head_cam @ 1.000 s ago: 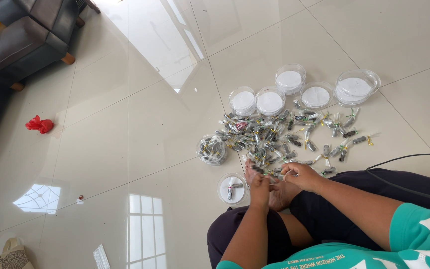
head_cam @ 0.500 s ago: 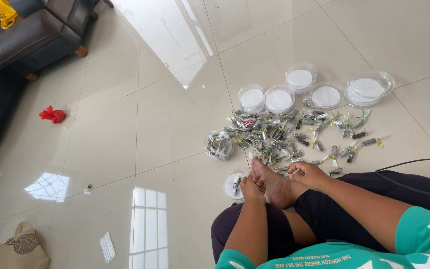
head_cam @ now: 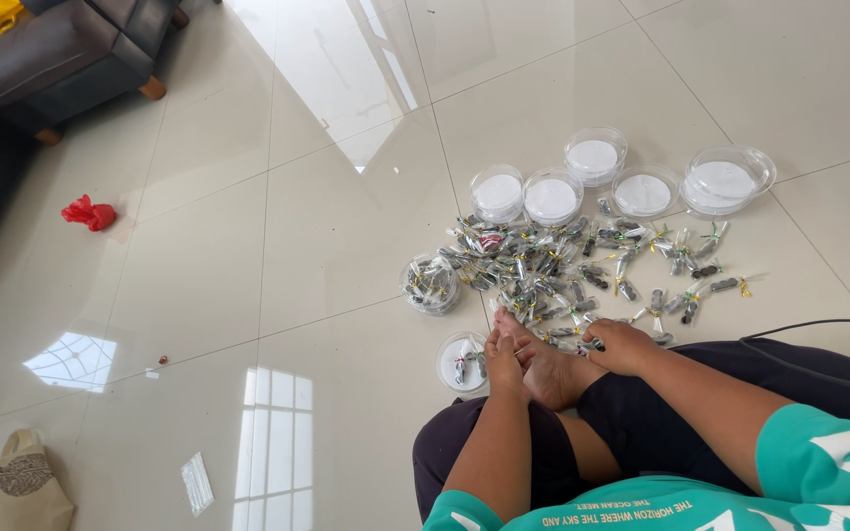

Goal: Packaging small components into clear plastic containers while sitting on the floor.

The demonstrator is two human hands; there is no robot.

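I sit cross-legged on a glossy tiled floor. A spread-out pile of small clear packets with gold ties [head_cam: 568,267] lies in front of my bare foot [head_cam: 543,369]. My left hand [head_cam: 504,356] rests against the foot, next to a small round open tub [head_cam: 461,362] with a few packets in it; its fingers point at the pile's near edge, and their grip is hidden. My right hand [head_cam: 624,344] lies at the pile's near edge, fingers curled on a packet [head_cam: 590,344].
A clear tub full of packets [head_cam: 431,284] stands left of the pile. Several round clear tubs with white lids [head_cam: 594,155] line the far side. A black cable [head_cam: 819,326] crosses my right leg. A red scrap [head_cam: 89,212], a dark sofa [head_cam: 61,54] and a beige bag [head_cam: 12,487] are at the left.
My head has shifted, so the whole scene sits a little lower and further right in view. Both hands stay at the pile's near edge by my foot.
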